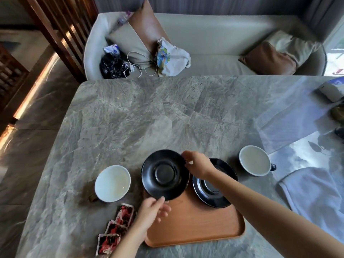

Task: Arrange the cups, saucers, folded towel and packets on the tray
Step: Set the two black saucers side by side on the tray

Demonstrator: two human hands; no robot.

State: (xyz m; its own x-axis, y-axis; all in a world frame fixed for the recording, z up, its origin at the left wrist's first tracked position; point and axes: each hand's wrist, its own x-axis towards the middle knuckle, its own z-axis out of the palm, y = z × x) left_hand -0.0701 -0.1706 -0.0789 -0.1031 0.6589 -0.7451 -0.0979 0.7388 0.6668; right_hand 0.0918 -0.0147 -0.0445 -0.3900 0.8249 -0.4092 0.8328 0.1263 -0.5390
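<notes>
At the near edge of the veined grey marble table, in the head view, both hands hold 1 glossy black saucer above the far left corner of the smooth wooden tray. The right hand pinches its far rim and the left hand grips its near rim. A 2nd saucer sits at the tray's far right corner, right beside the held one.

The glazed rims look hard and slick. Set down carelessly, the 2 could knock and chip, or 1 could perch on the tray's low lip and tip.

The round left cup, the right cup, 3 crinkly red-and-black packets and the soft folded towel lie off the tray.
</notes>
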